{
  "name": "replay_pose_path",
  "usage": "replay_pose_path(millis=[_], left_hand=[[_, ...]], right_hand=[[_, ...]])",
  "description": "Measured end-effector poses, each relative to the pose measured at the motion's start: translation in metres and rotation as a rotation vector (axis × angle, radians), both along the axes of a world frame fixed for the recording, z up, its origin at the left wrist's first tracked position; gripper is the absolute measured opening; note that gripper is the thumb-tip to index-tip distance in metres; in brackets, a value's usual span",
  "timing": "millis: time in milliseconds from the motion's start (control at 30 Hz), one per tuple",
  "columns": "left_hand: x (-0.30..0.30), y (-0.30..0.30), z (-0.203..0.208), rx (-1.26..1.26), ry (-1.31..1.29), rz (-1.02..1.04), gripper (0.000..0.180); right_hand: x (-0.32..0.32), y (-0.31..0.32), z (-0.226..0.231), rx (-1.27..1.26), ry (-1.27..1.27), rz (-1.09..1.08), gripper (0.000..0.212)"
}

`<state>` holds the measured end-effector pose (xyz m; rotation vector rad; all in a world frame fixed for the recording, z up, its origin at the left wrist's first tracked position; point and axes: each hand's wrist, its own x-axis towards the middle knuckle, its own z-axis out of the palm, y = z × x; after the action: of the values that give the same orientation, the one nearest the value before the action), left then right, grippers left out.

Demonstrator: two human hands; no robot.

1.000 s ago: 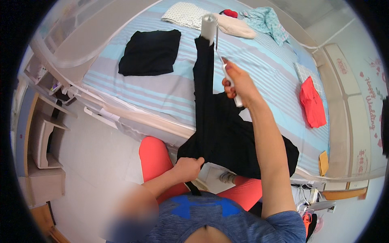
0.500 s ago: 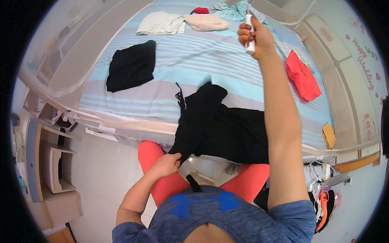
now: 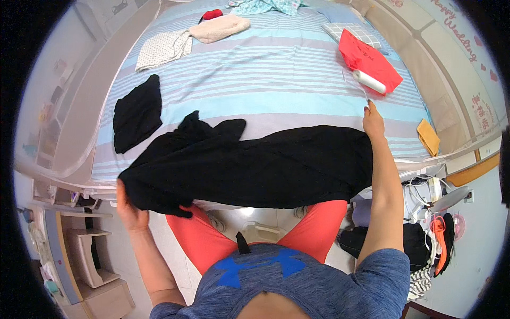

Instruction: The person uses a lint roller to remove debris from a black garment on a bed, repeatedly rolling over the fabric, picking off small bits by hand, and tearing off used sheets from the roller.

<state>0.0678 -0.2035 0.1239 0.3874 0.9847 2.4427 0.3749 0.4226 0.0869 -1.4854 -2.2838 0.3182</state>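
Note:
A long black garment point(image 3: 265, 165) lies stretched sideways across the near edge of the bed, its left part bunched. My left hand point(image 3: 132, 210) is closed on its left end, with some fingers hidden by the cloth. At the garment's right end my right hand point(image 3: 374, 121) is closed round the handle of a lint roller point(image 3: 369, 82); the handle itself is mostly hidden by the fingers. The white roller head, on a thin wire frame, shows over a folded red garment point(image 3: 366, 57). Left of the black garment lies a folded black cloth point(image 3: 137, 114).
On the striped bed point(image 3: 255, 69) are a dotted white cloth point(image 3: 163, 50), a cream cloth point(image 3: 220, 27), a red item point(image 3: 212, 14), a teal patterned cloth point(image 3: 265, 6) and a yellow folded cloth point(image 3: 427, 137). Mesh netting surrounds the bed. A fan point(image 3: 450, 201) and clothes stand at right.
My right hand has come down and nearer with the lint roller. My left hand has moved left, drawing the black garment out wider. The head view has shifted.

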Motion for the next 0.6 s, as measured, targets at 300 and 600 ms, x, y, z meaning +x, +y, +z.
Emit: replay_pose_path(millis=[300, 600], left_hand=[[-0.026, -0.028, 0.008, -0.192, -0.051, 0.193, 0.035], [-0.032, -0.029, 0.003, -0.095, -0.123, 0.153, 0.03]], right_hand=[[0.062, -0.06, -0.05, 0.414, -0.069, 0.23, 0.033], [0.1, -0.251, -0.073, 0.143, 0.049, 0.573, 0.041]])
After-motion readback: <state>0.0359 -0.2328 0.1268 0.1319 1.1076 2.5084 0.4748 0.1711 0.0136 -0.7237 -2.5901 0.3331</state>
